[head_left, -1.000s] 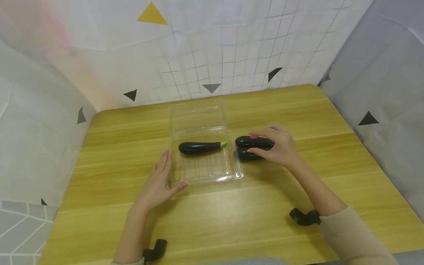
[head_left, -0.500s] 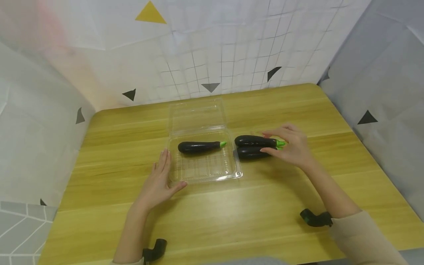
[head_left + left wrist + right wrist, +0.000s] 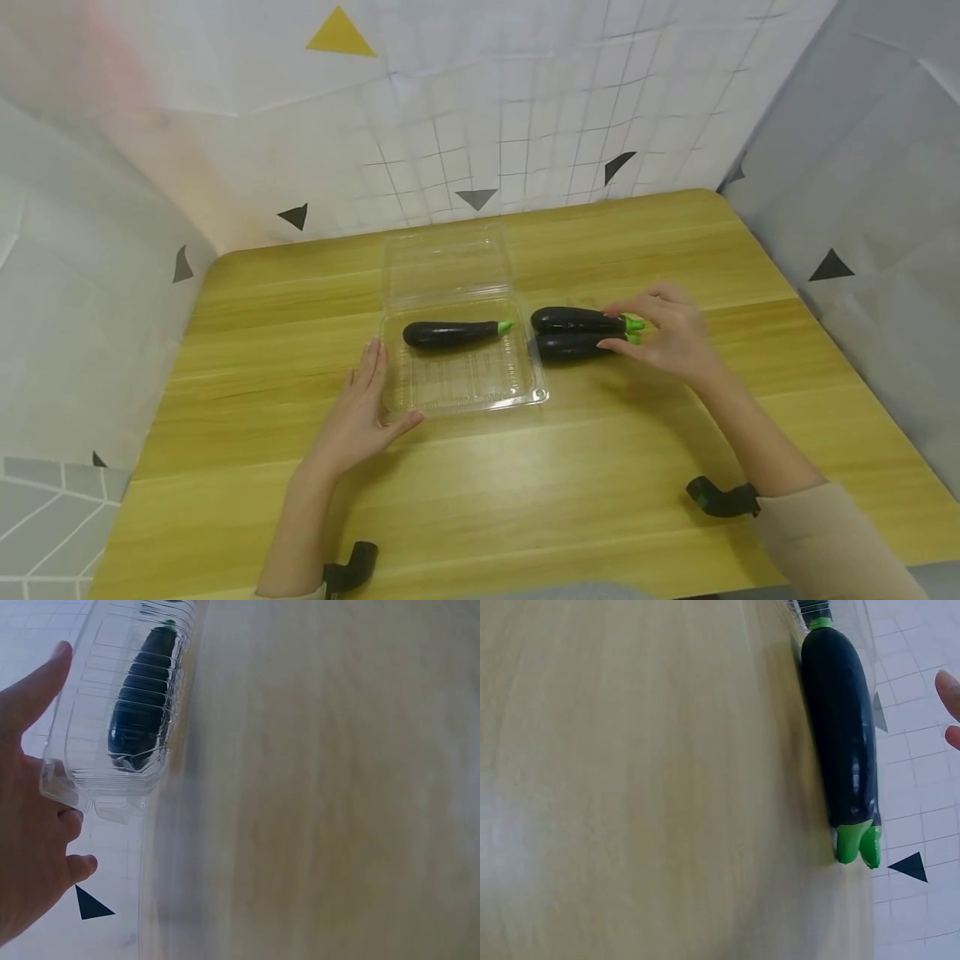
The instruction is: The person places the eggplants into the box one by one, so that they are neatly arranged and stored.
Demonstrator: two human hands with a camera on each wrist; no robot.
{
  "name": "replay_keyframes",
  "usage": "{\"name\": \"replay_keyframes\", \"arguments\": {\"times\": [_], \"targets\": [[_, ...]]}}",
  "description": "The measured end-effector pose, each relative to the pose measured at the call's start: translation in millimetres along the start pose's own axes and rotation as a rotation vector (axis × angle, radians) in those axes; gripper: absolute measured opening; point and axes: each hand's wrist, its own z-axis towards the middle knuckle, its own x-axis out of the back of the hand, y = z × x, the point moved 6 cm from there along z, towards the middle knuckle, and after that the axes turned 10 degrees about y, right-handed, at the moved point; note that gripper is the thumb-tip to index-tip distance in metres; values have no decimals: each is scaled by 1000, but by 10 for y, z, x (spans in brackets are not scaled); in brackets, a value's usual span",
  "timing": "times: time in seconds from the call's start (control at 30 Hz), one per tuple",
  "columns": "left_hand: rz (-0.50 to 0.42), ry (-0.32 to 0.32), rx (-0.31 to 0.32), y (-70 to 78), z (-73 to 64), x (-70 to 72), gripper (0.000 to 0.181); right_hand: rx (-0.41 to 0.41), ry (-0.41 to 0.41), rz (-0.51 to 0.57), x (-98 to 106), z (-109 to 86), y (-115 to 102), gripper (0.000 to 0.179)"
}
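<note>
Left hand (image 3: 354,417): fingers straight, touching the clear box (image 3: 450,385)
One eggplant (image 3: 450,334): in the box, middle of the frame
Two eggplants (image 3: 572,320): right of middle
Right hand (image 3: 671,335): fingers wide apart above them

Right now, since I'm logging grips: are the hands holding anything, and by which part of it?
Nothing: the left hand rests against a corner of the clear container; the right hand hovers over two eggplants, gripping neither.
</note>
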Motion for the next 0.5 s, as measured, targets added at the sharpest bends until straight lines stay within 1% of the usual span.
{"name": "replay_keyframes", "arguments": {"times": [0.1, 0.33, 0.5], "targets": [[2, 2, -4, -2, 1, -2, 110, 2, -7, -1, -35, -28, 26, 50], [7, 5, -6, -10, 3, -7, 110, 4, -22, 2, -122, -75, 70, 43], [9, 4, -5, -12, -1, -7, 110, -56, -62, 10, -203, -144, 117, 44]]}}
